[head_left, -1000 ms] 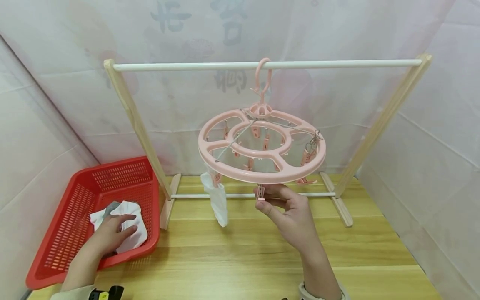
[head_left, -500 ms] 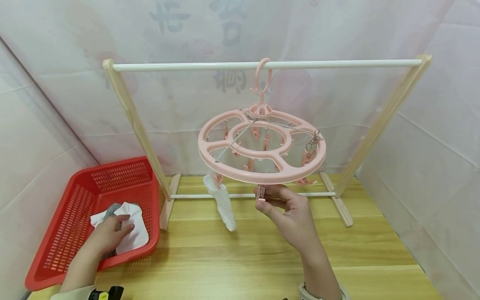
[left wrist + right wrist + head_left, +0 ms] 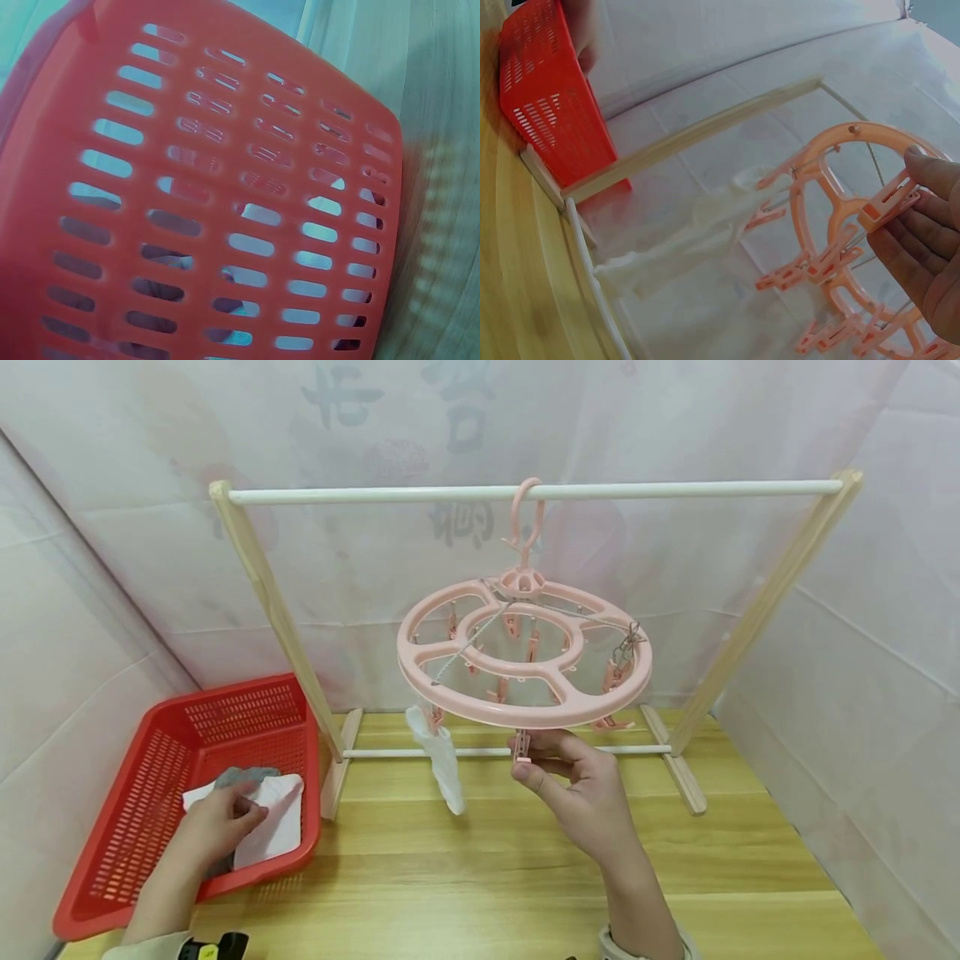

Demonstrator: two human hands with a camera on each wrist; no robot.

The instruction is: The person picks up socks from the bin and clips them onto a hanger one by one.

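My left hand (image 3: pixel 217 824) is inside the red plastic basket (image 3: pixel 97 827), its thumb and fingers drawn together on a white cloth (image 3: pixel 281 818). A grey cloth (image 3: pixel 247 774) lies partly under it. In the left wrist view the basket's slotted wall (image 3: pixel 225 172) hides the hand. My right hand (image 3: pixel 581 785) pinches a pink clothespin (image 3: pixel 889 206) between thumb and fingers, below the front rim of the round pink clip hanger (image 3: pixel 480 706). To its left, a white sock (image 3: pixel 444 768) hangs from another clothespin (image 3: pixel 433 718) on the hanger.
The hanger hooks over the white top rod (image 3: pixel 675 489) of a wooden drying rack (image 3: pixel 761 610). Several more pink clothespins (image 3: pixel 532 647) dangle from its rings. A lower white rod (image 3: pixel 480 752) crosses behind my right hand. White fabric walls (image 3: pixel 847 693) surround the wooden table (image 3: pixel 525 893).
My left thumb and fingers have drawn closer together, and the white cloth has shifted right in the basket. The hanging sock has swung right and slightly back. My right hand has stayed put.
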